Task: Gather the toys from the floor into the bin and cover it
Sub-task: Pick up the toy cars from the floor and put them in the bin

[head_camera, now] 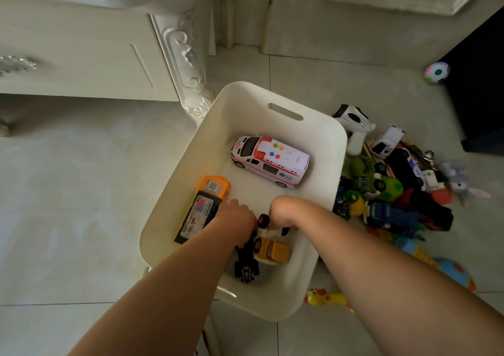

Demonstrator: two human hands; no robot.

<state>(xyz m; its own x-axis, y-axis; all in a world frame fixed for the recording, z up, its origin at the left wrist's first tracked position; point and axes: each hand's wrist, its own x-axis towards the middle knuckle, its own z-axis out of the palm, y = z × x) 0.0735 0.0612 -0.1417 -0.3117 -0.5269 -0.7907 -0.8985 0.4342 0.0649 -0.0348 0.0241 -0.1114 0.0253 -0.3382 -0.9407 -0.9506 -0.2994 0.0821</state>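
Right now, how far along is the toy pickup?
Early. Done: the ambulance, an orange-and-black toy, a black racer and a yellow car lie in the bin. In hand: left hand and right hand reach in beside those small cars; their grip is hidden. Left: the toy pile, a yellow chick and a ball on the floor; no lid shows.
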